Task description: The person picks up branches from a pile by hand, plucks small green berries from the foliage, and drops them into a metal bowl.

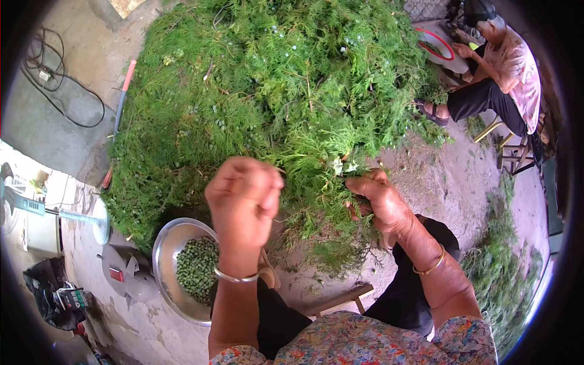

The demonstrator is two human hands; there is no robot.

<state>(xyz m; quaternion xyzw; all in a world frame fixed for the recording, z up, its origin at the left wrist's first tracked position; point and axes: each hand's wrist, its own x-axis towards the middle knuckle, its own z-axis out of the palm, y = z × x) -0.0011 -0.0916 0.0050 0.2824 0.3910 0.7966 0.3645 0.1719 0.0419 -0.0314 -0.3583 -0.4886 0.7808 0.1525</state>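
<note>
My left hand [243, 198] is raised above the near edge of a large heap of green conifer branches [255, 79]. Its fingers are curled closed, and what they hold, if anything, is hidden. To the right, my right hand [380, 201] is closed on a leafy conifer sprig [328, 188] bearing pale green cones [338, 165] near the thumb. Below and left of my left hand stands a metal bowl [163, 258], partly filled with small green cones [196, 267]. My left forearm covers part of the bowl's right side.
A co-worker [508, 73] sits at the upper right beside a red-rimmed basin [449, 52]. More cut branches [499, 274] lie at the lower right. A pedestal fan [100, 220] and black cables [61, 85] are on the left. A wooden stool [340, 299] shows between my knees.
</note>
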